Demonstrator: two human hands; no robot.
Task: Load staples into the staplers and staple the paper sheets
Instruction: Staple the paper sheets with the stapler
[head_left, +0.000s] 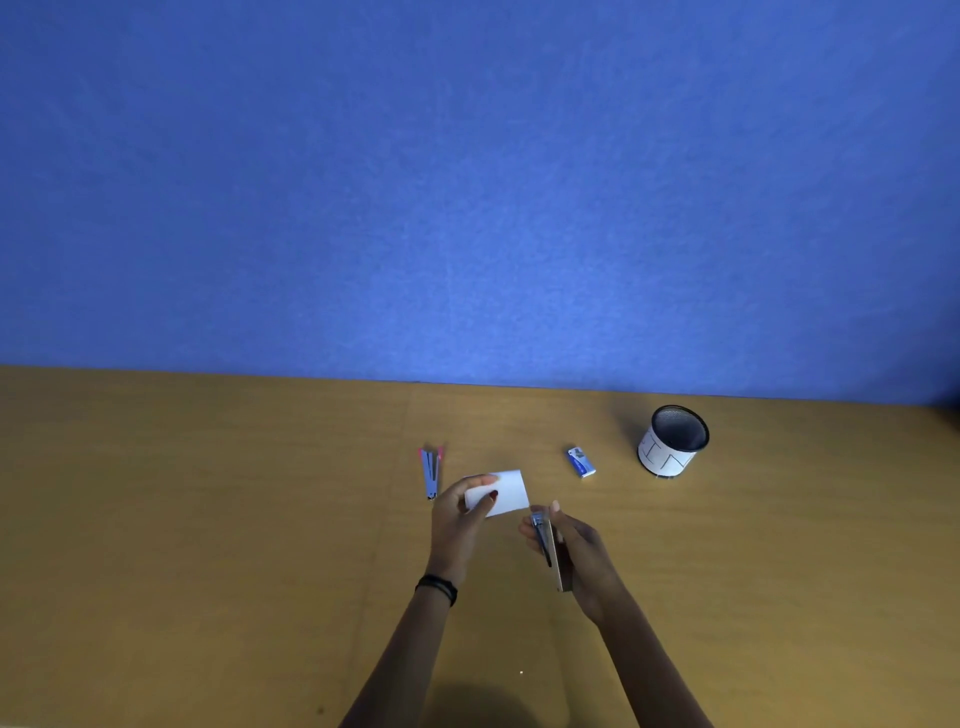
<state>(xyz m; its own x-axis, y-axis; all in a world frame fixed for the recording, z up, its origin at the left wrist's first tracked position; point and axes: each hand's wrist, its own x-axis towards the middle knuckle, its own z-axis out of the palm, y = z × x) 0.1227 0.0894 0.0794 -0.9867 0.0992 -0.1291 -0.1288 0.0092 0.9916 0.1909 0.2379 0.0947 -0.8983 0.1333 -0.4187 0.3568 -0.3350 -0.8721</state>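
Mid-task: sheets and one stapler in hand, stapling looks about to start.
Left grip pinches the white paper sheets low over the worktop. Right grip is wrapped round the tan stapler, nose beside the sheets' near corner, not clearly on it. Pink stapler lies opened out to the left, probably still to load. Staple box sits to the right.
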